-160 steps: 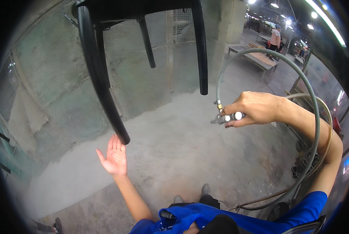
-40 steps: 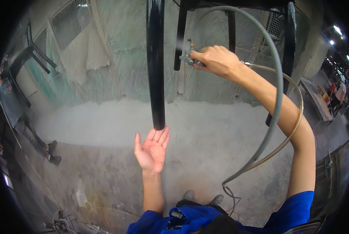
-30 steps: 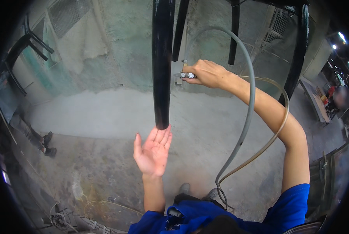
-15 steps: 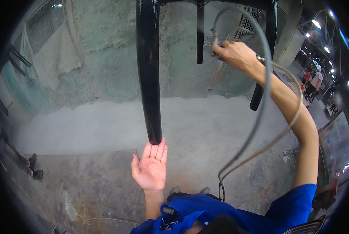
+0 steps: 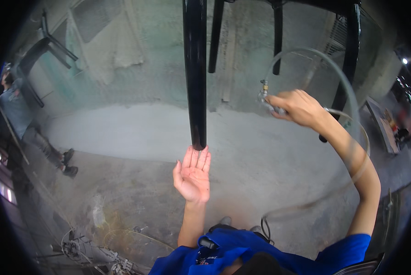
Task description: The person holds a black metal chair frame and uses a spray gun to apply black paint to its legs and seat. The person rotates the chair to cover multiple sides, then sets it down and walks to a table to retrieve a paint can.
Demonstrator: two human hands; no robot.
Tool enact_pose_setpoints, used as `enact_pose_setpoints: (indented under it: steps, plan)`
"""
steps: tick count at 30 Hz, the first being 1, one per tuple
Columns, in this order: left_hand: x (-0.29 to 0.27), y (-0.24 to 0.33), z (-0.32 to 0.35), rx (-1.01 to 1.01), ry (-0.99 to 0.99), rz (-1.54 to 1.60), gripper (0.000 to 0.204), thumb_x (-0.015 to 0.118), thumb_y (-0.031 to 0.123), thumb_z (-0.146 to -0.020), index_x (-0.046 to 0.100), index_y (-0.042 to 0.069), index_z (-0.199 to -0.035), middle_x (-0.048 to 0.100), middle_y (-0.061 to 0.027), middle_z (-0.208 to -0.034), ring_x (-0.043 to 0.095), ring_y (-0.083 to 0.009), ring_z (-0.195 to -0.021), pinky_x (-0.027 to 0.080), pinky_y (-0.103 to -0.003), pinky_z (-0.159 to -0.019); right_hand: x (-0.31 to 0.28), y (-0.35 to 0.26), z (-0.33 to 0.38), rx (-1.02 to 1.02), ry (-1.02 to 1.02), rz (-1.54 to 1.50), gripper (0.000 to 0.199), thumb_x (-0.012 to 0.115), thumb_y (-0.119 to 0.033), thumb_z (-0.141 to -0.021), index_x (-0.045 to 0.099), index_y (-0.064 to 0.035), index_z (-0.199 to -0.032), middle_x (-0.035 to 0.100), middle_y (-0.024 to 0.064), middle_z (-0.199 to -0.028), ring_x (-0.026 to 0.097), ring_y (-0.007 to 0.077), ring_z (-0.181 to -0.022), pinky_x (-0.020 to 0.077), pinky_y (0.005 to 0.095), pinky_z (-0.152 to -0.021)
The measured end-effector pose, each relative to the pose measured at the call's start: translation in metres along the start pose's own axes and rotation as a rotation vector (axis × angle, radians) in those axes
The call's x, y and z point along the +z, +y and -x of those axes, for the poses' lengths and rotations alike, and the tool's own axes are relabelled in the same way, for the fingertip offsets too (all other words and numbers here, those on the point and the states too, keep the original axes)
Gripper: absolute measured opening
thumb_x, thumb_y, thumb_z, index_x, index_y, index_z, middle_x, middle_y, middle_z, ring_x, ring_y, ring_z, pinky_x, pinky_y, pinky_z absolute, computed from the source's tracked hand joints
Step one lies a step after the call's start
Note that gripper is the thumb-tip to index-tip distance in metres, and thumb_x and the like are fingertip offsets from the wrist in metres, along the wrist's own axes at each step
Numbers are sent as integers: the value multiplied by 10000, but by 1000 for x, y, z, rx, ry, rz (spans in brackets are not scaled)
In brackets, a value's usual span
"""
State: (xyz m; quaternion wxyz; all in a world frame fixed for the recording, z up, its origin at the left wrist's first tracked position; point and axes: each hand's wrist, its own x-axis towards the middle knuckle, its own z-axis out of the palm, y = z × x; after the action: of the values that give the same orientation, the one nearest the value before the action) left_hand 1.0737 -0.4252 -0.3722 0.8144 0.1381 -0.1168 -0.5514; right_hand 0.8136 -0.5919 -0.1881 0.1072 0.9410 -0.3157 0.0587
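- The left hand (image 5: 192, 176) is at the centre of the frame, palm up and fingers spread flat; its grip is fully open and holds nothing. The fingertips sit right at the bottom end of the black chair leg (image 5: 195, 73), which hangs down from the top centre of the frame; touching or just short of it, I cannot tell.
- The right hand (image 5: 296, 106) is in the upper right, its grip closed around a small metal spray gun (image 5: 266, 97) with a brass fitting on top. A pale grey hose (image 5: 347, 98) arcs up from the gun, loops over the forearm and runs down to the concrete floor (image 5: 136, 137) at the lower right.
- Compared with half a second ago, the right hand has dropped from the top of the frame, near the far legs, to a lower spot at mid-height, and the gun now points left toward the near leg. The left hand has stayed under that leg's tip, barely shifted.
- As I judge it, the gun is being brought along the lower parts of the hanging black chair (image 5: 279, 27), with the open palm steadying the leg from below.
- The chair's other legs hang in the upper middle and upper right; the rear right one reaches down behind the right wrist.
- At the left edge another person (image 5: 19, 114) in a grey shirt stands beside more dark frames, well apart from the hands.
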Motion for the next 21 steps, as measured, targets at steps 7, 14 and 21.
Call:
enact_pose_setpoints:
  steps: [7,14,21]
  plan:
    - [-25,27,-36,49,53,-177,836,387,493,-1063,222,-176,-1537,387,-302,-1555,409,-383,-1464,324,-466,-1242,-95,-39,42,-442,818,109,400,810,-83,-791,706,18,-1164,761,128,-916,757,215,-743,627,296,-587]
    - [-50,46,-63,36,38,-105,876,433,500,-1056,176,-189,-1533,366,-325,-1549,414,-397,-1454,330,-483,-1239,-102,-26,14,-424,788,41,300,703,-127,-901,713,37,-1153,758,163,-1028,753,196,-757,626,305,-668]
    - [-79,60,-62,77,100,-23,890,422,495,-1055,101,-162,-1561,340,-333,-1574,382,-402,-1481,328,-500,-1240,-49,-64,7,-512,444,-168,333,804,-189,-815,688,-20,-1078,691,107,-739,693,234,-588,576,350,-509]
